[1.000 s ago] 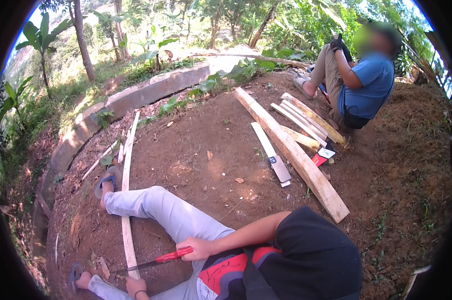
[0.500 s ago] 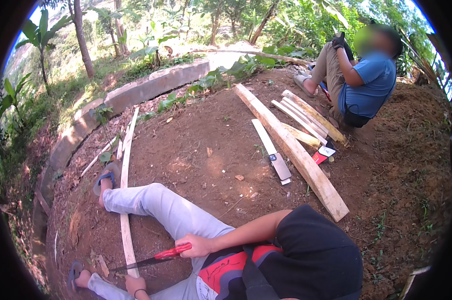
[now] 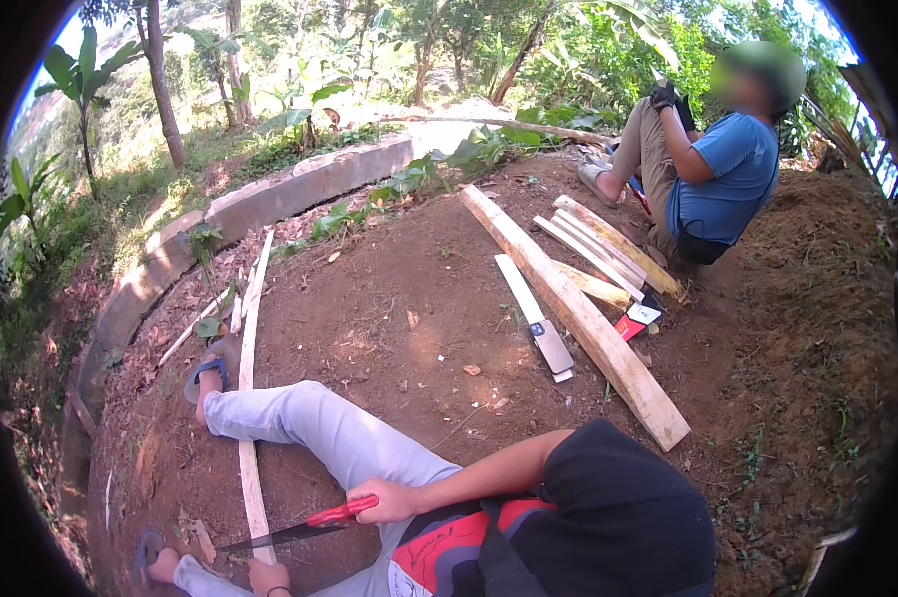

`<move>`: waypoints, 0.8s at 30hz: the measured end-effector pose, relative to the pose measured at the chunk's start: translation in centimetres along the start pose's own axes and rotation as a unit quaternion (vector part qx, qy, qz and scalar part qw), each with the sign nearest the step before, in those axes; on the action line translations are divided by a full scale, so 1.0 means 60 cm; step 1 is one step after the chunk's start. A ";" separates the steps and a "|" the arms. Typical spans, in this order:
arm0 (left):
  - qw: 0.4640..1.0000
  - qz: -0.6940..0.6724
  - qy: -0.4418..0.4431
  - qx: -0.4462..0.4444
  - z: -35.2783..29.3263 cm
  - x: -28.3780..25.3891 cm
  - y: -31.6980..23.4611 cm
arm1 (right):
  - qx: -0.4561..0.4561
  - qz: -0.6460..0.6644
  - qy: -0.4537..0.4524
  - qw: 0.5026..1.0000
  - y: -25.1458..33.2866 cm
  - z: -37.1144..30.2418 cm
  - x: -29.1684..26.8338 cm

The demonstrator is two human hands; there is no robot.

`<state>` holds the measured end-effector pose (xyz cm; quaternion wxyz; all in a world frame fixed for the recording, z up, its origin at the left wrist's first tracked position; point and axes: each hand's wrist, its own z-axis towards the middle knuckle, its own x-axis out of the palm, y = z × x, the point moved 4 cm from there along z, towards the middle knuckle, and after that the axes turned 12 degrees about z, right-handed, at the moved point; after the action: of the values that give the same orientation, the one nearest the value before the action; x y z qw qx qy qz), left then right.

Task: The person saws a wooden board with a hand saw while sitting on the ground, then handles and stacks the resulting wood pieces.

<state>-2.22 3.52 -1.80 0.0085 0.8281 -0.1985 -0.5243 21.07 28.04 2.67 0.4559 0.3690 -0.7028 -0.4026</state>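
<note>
My right hand [image 3: 385, 500] is wrapped round the red handle of a handsaw [image 3: 335, 514]. Its dark blade lies across a long pale wooden strip [image 3: 251, 468], close to the strip's near end. Just beside the blade, my left hand [image 3: 268, 576] is closed on that end of the strip. The strip runs away from me over the soil and passes beneath my bent leg in light trousers [image 3: 320, 423]. One sandalled foot [image 3: 210, 373] rests by the strip farther out. Whether the blade has cut into the wood cannot be made out.
Right of centre lie a thick plank [image 3: 578, 318], several shorter wood pieces [image 3: 608, 244], a phone [image 3: 551, 348] on a pale strip and a red-and-white saw sleeve [image 3: 636, 320]. A person in a blue shirt [image 3: 732, 164] sits beyond them. A low concrete wall [image 3: 310, 179] curves along the left.
The view has tilted slightly, so the ground, strip and wood sit a little lower. The saw stays across the strip, and both hands keep their grips. The other person's head has turned.
</note>
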 end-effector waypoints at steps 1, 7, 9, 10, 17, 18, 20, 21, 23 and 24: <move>1.000 0.001 -0.004 -0.005 0.001 0.002 0.003 | 0.000 0.003 0.000 1.000 0.001 0.000 0.002; 1.000 0.011 -0.014 -0.001 -0.003 -0.003 0.000 | -0.059 -0.032 -0.004 0.998 -0.001 0.002 0.001; 1.000 0.013 -0.021 0.000 -0.003 -0.003 0.000 | -0.071 -0.044 -0.004 0.997 -0.004 0.004 0.001; 1.000 0.012 -0.026 -0.001 -0.003 -0.001 0.001 | -0.062 -0.039 -0.005 0.997 -0.006 0.004 0.001; 1.000 0.009 -0.016 -0.007 -0.011 -0.007 -0.009 | -0.041 -0.025 -0.013 0.999 -0.020 0.002 -0.003; 1.000 0.009 -0.014 -0.013 -0.008 -0.004 -0.004 | -0.043 -0.024 -0.010 0.999 -0.013 0.003 0.000; 1.000 0.010 -0.009 -0.018 -0.001 0.004 0.001 | -0.046 -0.022 -0.010 0.999 0.008 -0.001 0.004; 1.000 0.010 -0.009 -0.018 0.002 0.005 0.003 | -0.047 -0.020 -0.009 0.999 0.004 0.002 0.004; 1.000 0.011 -0.007 -0.014 0.004 0.008 0.004 | -0.048 -0.015 -0.011 0.999 -0.001 0.004 0.004; 1.000 0.012 -0.007 -0.013 0.003 0.008 0.003 | -0.025 0.002 -0.013 1.000 -0.006 0.003 0.002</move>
<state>-2.27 3.22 -2.28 0.0237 0.8215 -0.2019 -0.5327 20.89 27.80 2.32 0.4563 0.3509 -0.6991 -0.4242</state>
